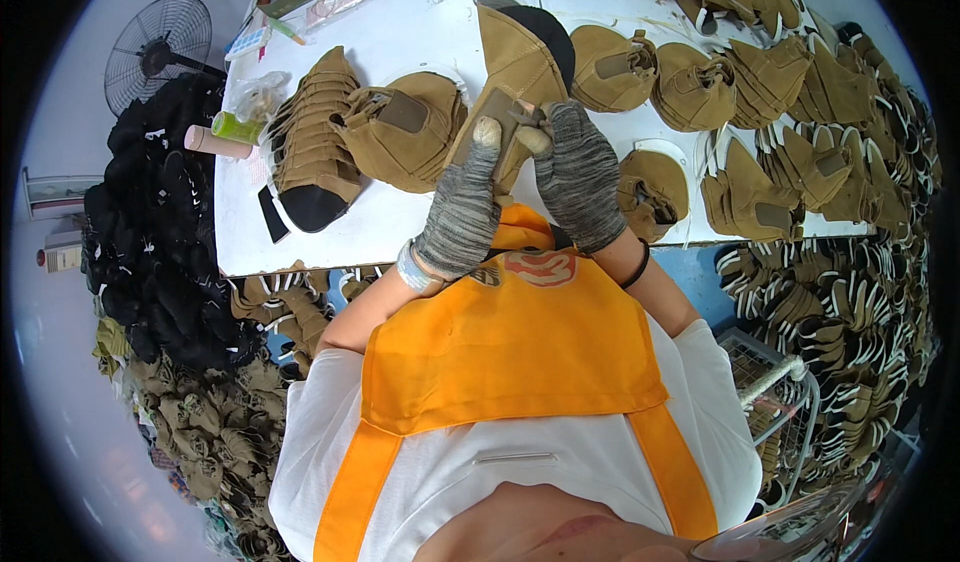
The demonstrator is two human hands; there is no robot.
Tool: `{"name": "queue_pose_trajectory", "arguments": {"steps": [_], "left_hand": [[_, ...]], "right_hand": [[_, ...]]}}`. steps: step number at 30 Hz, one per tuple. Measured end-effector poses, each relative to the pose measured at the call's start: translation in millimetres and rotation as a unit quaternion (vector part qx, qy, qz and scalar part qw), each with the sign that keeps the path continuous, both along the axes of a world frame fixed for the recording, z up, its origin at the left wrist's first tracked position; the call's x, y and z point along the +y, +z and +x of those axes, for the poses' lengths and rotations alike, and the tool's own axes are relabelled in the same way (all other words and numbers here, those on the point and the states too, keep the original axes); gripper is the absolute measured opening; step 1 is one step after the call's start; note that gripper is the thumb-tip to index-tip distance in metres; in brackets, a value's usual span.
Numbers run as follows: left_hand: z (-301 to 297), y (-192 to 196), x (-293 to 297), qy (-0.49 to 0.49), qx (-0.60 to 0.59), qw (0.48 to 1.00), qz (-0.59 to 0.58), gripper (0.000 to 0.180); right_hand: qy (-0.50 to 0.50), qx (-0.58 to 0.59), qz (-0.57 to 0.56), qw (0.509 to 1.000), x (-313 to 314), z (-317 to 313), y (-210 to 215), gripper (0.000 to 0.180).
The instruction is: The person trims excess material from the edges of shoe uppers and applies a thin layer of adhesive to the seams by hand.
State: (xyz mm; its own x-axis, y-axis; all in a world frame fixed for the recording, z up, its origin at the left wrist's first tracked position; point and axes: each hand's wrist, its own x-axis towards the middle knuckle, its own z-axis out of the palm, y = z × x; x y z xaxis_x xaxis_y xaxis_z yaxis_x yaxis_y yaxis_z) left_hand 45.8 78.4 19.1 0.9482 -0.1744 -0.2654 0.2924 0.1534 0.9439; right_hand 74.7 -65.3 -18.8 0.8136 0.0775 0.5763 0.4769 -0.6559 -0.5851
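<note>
Above the near edge of the white table (390, 247), a brown shoe upper (515, 62) with a black end piece is held up between both hands. My left hand (462, 207), in a grey streaked glove with the thumb tip uncovered, is closed round its left side. My right hand (578, 177), gloved alike, pinches its right edge, thumb bent inward. Both thumbs press near a strip in the middle of the upper; the fingers behind it are hidden. Just left of it lies a stack of brown uppers (425, 127) with a dark patch on top.
A nested row of uppers (315, 142) lies at the table's left, beside a pink roll (215, 142) and a green roll (235, 127). Several stacks of uppers (755, 192) fill the right side. A fan (155, 57) stands beyond the left edge; a wire cart (780, 392) is low at right.
</note>
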Motion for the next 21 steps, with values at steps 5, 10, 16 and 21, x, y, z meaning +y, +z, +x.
{"name": "queue_pose_trajectory", "arguments": {"steps": [5, 10, 16, 21], "left_hand": [[0.9, -18.5, -1.9, 0.005, 0.031, 0.983, -0.183, 0.064], [0.6, -24.0, -1.7, -0.008, 0.063, 0.963, -0.260, 0.059], [0.0, -33.0, -2.2, -0.031, 0.078, 0.950, -0.301, 0.054], [-2.8, -37.7, -4.0, -0.030, 0.093, 0.948, -0.303, 0.056]], "right_hand": [[-0.005, 0.007, 0.002, 1.000, 0.7, -2.4, -2.9, 0.016], [-0.007, 0.029, -0.011, 0.999, -1.9, -5.5, -3.9, 0.015], [-0.024, 0.011, -0.043, 0.999, -5.8, -6.9, -8.8, 0.015], [-0.043, -0.001, -0.086, 0.995, -8.6, -6.3, -9.9, 0.017]]}}
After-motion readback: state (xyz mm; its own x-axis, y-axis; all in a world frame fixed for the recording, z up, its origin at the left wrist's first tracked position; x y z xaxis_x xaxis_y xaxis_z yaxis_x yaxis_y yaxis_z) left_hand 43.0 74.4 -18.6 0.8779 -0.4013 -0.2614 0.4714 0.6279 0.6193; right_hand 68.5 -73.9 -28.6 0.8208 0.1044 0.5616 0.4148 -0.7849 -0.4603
